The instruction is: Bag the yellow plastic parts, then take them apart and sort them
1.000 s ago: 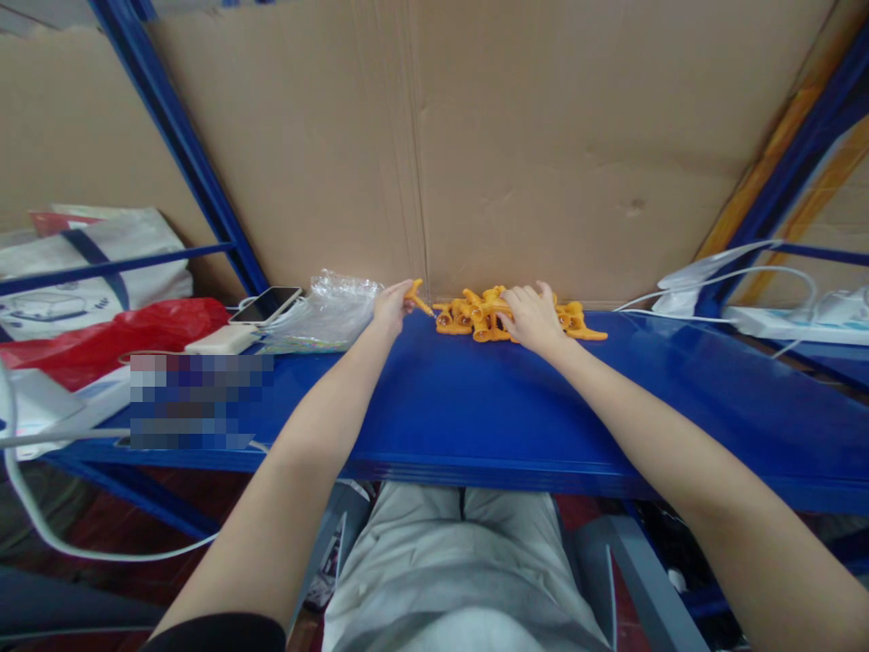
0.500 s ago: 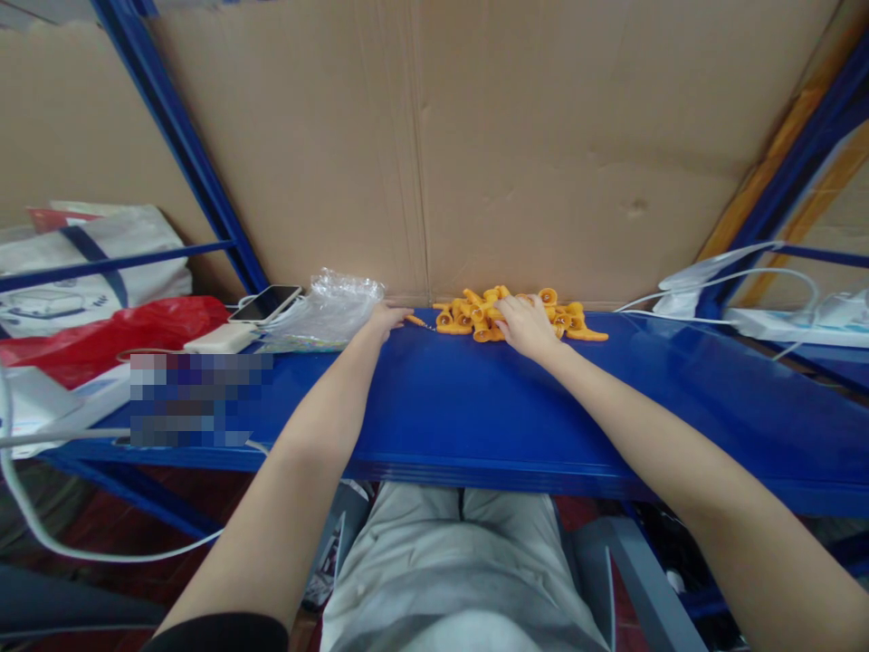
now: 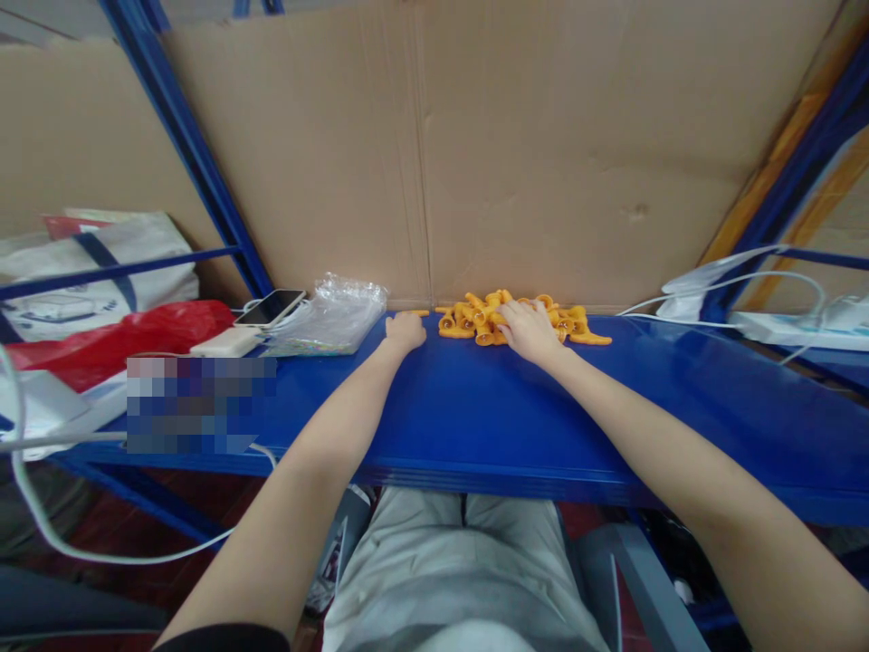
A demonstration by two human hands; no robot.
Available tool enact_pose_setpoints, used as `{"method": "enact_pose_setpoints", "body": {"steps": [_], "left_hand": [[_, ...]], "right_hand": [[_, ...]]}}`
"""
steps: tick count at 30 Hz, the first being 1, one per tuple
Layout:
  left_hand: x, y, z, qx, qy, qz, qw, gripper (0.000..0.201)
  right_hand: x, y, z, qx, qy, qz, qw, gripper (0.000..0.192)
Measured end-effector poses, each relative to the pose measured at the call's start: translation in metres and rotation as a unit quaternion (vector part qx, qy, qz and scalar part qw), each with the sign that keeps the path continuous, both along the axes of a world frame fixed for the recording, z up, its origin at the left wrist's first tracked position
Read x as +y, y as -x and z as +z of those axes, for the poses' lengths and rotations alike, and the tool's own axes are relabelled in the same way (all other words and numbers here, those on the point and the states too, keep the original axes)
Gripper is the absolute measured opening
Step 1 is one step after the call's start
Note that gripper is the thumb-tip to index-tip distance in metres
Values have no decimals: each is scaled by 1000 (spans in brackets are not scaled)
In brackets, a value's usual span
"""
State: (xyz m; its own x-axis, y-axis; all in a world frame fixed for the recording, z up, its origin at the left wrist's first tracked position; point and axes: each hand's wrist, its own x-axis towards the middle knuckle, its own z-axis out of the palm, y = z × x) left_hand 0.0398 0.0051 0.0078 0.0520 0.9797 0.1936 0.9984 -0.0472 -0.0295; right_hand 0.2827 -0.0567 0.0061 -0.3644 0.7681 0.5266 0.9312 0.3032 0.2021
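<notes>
A pile of orange plastic pipe-shaped pieces [image 3: 479, 315] with round cup-like openings lies at the back of the blue table [image 3: 475, 407], against the cardboard. My right hand [image 3: 530, 330] rests on the pile from the near side, palm down with fingers spread, covering part of it. Left of the pile, my left hand [image 3: 405, 331] is closed near the tabletop. A thin orange piece [image 3: 415, 312] shows just beyond its knuckles; the fingers hide the rest.
Left of my left hand lies a clear plastic bag [image 3: 332, 317]. Beyond it are a phone [image 3: 272, 308], a white box [image 3: 226, 343], a red bag [image 3: 136, 335] and a cloth bag [image 3: 101, 272]. White cables and a power strip [image 3: 794, 330] sit at the right. Cardboard [image 3: 543, 154] walls the back.
My left hand has moved right, towards the pile, and its fingers have curled in. The thin orange piece is now mostly behind it. My right hand stays on the pile.
</notes>
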Motion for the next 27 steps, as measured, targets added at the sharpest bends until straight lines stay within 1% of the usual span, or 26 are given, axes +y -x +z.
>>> {"method": "enact_pose_setpoints", "body": {"steps": [3, 8, 11, 15, 19, 23, 27], "left_hand": [[2, 7, -2, 0, 14, 26, 1000, 49], [7, 26, -6, -38, 44, 65, 996, 54], [11, 37, -8, -65, 38, 78, 994, 55], [17, 49, -13, -92, 18, 79, 992, 54], [21, 54, -15, -109, 17, 76, 991, 55], [23, 54, -15, -108, 23, 77, 991, 55], [27, 54, -17, -93, 15, 91, 991, 53]], "right_hand": [[0, -1, -2, -2, -12, 9, 1000, 33], [0, -1, -2, -3, -18, 12, 1000, 32], [-2, 1, 0, -3, -10, 7, 1000, 32], [-5, 3, 3, 0, 6, -4, 1000, 33], [-4, 2, 2, 2, 0, 4, 1000, 33], [-3, 1, 1, 2, -11, 8, 1000, 31], [-6, 3, 3, 5, 9, -2, 1000, 32]]}}
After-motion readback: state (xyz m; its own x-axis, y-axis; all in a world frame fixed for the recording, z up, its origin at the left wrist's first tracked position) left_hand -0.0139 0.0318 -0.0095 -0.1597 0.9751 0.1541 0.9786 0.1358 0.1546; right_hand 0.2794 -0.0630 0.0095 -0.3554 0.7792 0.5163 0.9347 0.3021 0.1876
